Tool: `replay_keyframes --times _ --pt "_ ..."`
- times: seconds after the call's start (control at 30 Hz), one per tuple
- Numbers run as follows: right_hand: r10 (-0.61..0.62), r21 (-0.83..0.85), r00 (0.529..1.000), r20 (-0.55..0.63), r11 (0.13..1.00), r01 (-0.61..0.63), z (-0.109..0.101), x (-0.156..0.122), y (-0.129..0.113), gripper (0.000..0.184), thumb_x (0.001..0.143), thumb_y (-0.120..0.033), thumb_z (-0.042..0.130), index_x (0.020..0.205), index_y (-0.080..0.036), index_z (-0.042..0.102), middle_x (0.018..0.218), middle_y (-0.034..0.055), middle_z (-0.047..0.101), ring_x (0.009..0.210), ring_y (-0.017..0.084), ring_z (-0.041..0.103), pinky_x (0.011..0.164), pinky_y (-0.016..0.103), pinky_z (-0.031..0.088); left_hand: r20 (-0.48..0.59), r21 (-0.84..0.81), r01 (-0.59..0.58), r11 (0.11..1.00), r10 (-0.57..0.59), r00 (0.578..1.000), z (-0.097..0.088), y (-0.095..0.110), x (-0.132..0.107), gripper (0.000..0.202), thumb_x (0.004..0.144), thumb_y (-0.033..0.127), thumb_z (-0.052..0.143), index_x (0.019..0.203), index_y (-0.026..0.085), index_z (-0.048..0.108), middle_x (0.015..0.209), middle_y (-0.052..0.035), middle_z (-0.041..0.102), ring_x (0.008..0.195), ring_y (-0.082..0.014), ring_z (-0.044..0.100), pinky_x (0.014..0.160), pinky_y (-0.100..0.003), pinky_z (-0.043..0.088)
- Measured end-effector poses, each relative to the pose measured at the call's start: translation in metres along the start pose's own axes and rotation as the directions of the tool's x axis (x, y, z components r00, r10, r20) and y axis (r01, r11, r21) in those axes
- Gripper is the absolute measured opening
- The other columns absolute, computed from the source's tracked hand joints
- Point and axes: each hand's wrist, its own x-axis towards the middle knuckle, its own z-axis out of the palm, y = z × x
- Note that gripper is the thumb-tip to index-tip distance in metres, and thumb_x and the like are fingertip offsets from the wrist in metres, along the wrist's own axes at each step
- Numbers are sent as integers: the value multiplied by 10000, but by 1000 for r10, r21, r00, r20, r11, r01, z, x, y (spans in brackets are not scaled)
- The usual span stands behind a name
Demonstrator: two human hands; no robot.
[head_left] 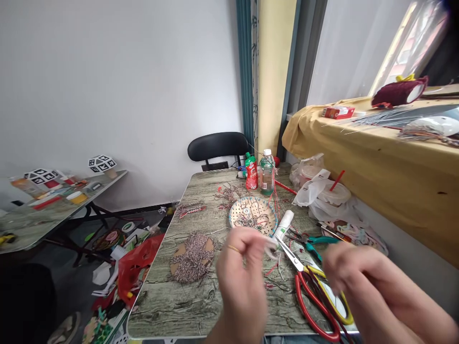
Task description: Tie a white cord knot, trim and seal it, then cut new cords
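My left hand (244,272) is raised over the wooden table (172,306), motion-blurred, with a ring on one finger and its fingers curled in a pinch on something pale I cannot make out. My right hand (355,277) is blurred too, fingers bent, just above the red-handled scissors (308,291) and a yellow-handled pair (339,306). Whether it grips anything is unclear. Beyond the hands sits a small woven basket (253,216) with threads in it, and a white tube (284,224) lies beside it.
A bundle of red-white twine (191,258) on cardboard lies left of my hands. Two bottles (258,173) stand at the far edge, teal pliers (315,241) and plastic bags (319,191) on the right. A black chair (217,145) stands behind; clutter covers the floor (122,258) at left.
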Motion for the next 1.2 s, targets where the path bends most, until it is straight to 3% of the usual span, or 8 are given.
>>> replay_keyframes --times 0.07,0.17,0.37,0.5,0.63,0.77,0.97,1.2 --pt "92 -61 994 -67 993 -96 1 4 2 152 887 -298 469 787 -253 574 726 -8 581 666 110 549 588 146 471 72 -67 -4 998 9 997 2 2 1 118 832 124 522 765 211 565 724 16 565 687 -114 523 626 -232 419" --pt "138 -45 990 24 990 -137 5 7 2 162 856 -367 502 939 -276 607 774 -2 612 710 134 570 595 172 481 119 -137 55 989 -39 992 2 8 0 114 840 139 507 755 203 549 725 14 530 682 -115 506 612 -236 406" --pt "442 36 897 12 896 -442 14 6 -12 234 715 -413 657 615 -205 619 591 -14 552 540 108 468 485 192 388 264 -183 279 943 -227 938 -2 12 5 152 843 235 523 710 186 576 669 9 526 638 -113 485 589 -229 394" --pt "547 215 836 24 814 -539 13 7 -16 266 652 -423 709 565 -198 597 500 -51 459 470 68 354 449 172 341 256 -297 379 877 -309 916 -1 9 5 275 869 340 470 689 189 612 684 -15 558 669 -126 505 603 -227 421" --pt "541 212 832 124 804 -555 7 7 -11 217 657 -374 724 598 -191 622 543 -40 527 507 71 417 477 157 371 285 -316 386 867 -302 910 1 11 2 64 741 245 655 787 214 687 755 -4 595 683 -111 531 584 -198 428" --pt "485 182 846 222 832 -525 3 3 -4 220 707 -358 692 605 -183 606 557 -33 546 520 73 446 481 152 379 333 -327 460 826 -355 874 2 15 5 41 712 176 674 690 192 705 679 -3 616 647 -102 540 571 -193 430" --pt "493 215 852 177 825 -522 4 0 -4 249 718 -388 673 592 -183 612 550 -20 554 522 88 471 489 172 398 402 -394 680 618 -550 732 3 18 7 151 754 291 646 724 150 691 633 -23 628 555 -88 526 528 -203 450" --pt "535 218 844 40 820 -529 12 -2 -13 233 672 -395 700 561 -203 626 537 -26 558 539 89 463 505 159 384 454 -339 616 711 -450 769 -1 22 9 110 700 155 667 593 142 649 609 5 555 599 -86 494 564 -188 423"
